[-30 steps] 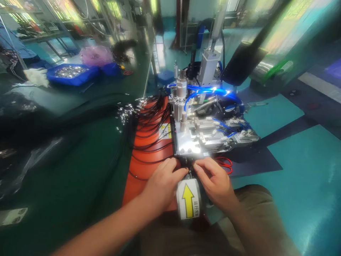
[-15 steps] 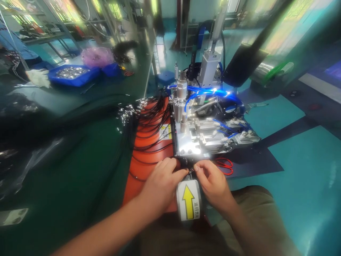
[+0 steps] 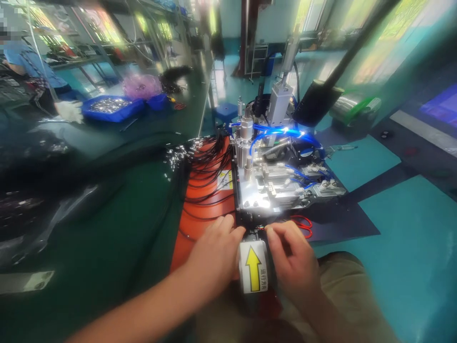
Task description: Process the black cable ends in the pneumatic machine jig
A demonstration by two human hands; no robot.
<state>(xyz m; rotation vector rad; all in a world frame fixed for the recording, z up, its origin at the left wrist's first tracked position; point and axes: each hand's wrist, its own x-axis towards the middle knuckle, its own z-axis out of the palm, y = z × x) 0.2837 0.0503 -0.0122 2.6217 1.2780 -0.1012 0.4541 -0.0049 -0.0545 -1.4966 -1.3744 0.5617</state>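
Note:
My right hand (image 3: 294, 255) is closed, thumb and forefinger pinched at the front edge of a metal machine (image 3: 274, 188). A tiny reddish and pale bit shows at its fingertips, too small to name. To the left, my left hand (image 3: 221, 243) has its fingers bent together beside the same spot; what they hold, if anything, is hidden. Between the hands sits a small slotted metal part, above a rounded cover with a white label (image 3: 253, 267) bearing a yellow arrow. Black cables (image 3: 205, 190) with silver ends lie across the orange surface (image 3: 200, 224) left of the machine.
Blue air tubes (image 3: 285, 131) arch over the machine. Red-handled loops (image 3: 302, 226) lie right of its front. A blue tray (image 3: 110, 109) of small metal parts stands at far left, near a person in blue (image 3: 43, 66). A dark post (image 3: 321, 95) slants in at right.
My right hand has moved slightly right, away from the left hand, widening the gap between their fingertips. The left hand stays near the same place. The whole view has shifted a little.

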